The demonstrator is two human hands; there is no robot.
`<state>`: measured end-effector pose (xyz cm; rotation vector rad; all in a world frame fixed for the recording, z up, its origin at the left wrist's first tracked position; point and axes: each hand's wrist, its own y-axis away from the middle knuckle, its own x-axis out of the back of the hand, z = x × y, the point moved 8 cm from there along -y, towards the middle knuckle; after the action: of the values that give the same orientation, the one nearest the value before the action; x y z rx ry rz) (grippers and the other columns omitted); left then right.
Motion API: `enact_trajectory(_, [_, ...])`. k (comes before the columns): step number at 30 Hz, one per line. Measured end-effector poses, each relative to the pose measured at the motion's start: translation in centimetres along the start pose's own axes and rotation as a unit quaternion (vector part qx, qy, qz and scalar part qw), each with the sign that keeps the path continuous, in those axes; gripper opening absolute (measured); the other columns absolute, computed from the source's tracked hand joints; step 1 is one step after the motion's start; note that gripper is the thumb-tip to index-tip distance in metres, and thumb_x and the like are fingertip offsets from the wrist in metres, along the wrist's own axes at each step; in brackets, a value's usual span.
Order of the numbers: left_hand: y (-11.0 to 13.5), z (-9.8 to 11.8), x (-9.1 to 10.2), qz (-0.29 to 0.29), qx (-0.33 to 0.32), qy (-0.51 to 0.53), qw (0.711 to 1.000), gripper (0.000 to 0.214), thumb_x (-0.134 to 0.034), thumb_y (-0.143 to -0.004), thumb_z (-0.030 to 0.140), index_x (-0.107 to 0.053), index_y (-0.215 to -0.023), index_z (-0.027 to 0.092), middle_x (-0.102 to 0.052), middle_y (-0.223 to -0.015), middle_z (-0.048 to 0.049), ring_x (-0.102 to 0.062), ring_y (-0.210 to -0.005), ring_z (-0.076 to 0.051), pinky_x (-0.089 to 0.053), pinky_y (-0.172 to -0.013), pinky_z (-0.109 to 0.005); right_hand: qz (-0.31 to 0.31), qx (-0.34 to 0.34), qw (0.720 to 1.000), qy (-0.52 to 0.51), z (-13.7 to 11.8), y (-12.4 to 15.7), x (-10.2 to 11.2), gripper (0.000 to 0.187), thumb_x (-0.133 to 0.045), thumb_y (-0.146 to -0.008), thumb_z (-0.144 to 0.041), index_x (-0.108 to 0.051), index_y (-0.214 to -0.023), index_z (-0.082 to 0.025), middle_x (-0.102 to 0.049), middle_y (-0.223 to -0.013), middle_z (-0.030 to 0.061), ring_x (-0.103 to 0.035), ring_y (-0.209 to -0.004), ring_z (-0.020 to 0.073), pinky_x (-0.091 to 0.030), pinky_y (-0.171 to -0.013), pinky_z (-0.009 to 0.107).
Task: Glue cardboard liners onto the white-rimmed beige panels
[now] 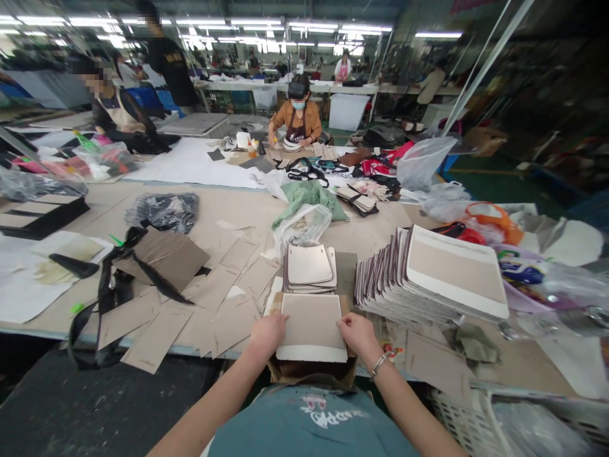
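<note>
We read the panel (311, 324) as matt and smooth; can't tell if card or fabric. Loose cards (159, 336): dull, paperboard-like. Tabletop (242, 206): matt, paper-like. We've got glossy, crinkled plastic on the dark bundle (164, 212), shiny metal bracelet (379, 364), matt cloth garment (280, 425).

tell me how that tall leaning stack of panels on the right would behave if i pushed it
The leaning stack would probably slide or spill: its panels fan out at a slant, with no strap visible. It may be heavy, given so many layers. Each panel seems fairly stiff, as the top one lies flat without drooping.
</note>
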<state>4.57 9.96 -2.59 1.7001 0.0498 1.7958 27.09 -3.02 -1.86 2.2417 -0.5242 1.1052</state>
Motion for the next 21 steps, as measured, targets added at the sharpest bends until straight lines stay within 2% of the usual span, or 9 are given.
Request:
enact_trajectory(7, [0.01, 0.14, 0.17, 0.001, 0.002, -0.008, 1.0, 0.044, -0.024, -0.094, 0.041, -0.06, -0.096, 0.016, -0.069, -0.092, -0.0139, -0.066, -0.087, -0.027, -0.048, -0.074, -0.038, 0.0, 0.005, 0.999, 0.031, -0.26, -0.02, -0.11, 0.017, -0.052, -0.08, -0.025, -0.064, -0.069, -0.02, -0.066, -0.069, 0.0022, -0.061, -0.07, 0.0173, -0.037, -0.064, 0.024])
enact_trajectory(21, [0.15, 0.04, -0.11, -0.004, 0.024, -0.008, 1.0, 0.044, -0.025, -0.094, 0.042, -0.06, -0.1, 0.014, -0.069, -0.092, -0.0145, -0.066, -0.087, -0.025, -0.049, -0.073, -0.033, 0.005, 0.007, 0.999, 0.052, -0.33, 0.0, -0.23, 0.017, -0.053, -0.082, -0.027, -0.064, -0.072, -0.02, -0.068, -0.074, 0.0044, -0.061, -0.073, 0.0188, -0.037, -0.065, 0.026])
